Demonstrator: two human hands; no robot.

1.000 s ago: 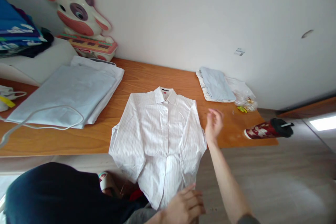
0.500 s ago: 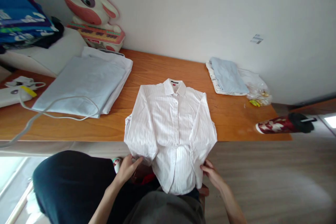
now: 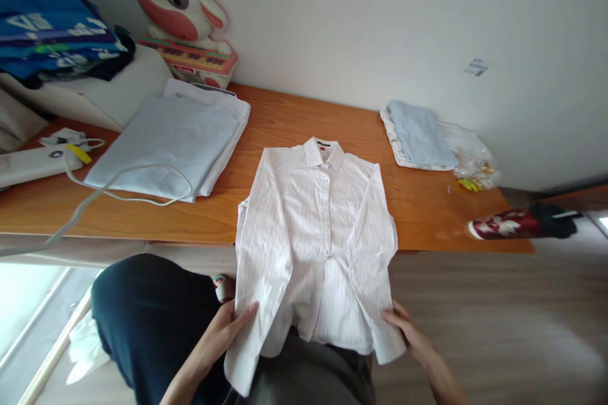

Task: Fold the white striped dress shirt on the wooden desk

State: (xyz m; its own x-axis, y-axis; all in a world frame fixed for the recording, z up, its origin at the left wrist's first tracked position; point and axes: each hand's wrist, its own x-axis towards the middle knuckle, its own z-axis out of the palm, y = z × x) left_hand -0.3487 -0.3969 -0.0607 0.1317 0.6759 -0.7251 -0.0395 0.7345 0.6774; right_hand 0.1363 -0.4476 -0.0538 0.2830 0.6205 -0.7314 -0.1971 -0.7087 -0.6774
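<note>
A white striped button-up shirt (image 3: pixel 308 215) lies front up, its collar and chest on the wooden table (image 3: pixel 304 104) and its lower part hanging over the front edge towards my lap. Its sleeves run down along both sides. My left hand (image 3: pixel 228 328) grips the sleeve on the left with the thumb on top, and that cuff hangs below the hand. On the other side, my right hand (image 3: pixel 403 326) pinches the right-hand sleeve and shirt edge, thumb on top. The fingers under the cloth are hidden.
Left of the shirt lies folded pale blue and white cloth (image 3: pixel 161 139), crossed by a white cable (image 3: pixel 80 209). Small folded clothes (image 3: pixel 418 136) and a clear plastic bag (image 3: pixel 475 161) sit at the back right. A red tumbler (image 3: pixel 508 224) stands near the right end. A cow toy keyboard (image 3: pixel 190 54) leans at the wall.
Both sleeves are now straightened downward, with the cuffs showing at the bottom. My hands have moved a little lower along the sleeves, and the camera view has shifted slightly.
</note>
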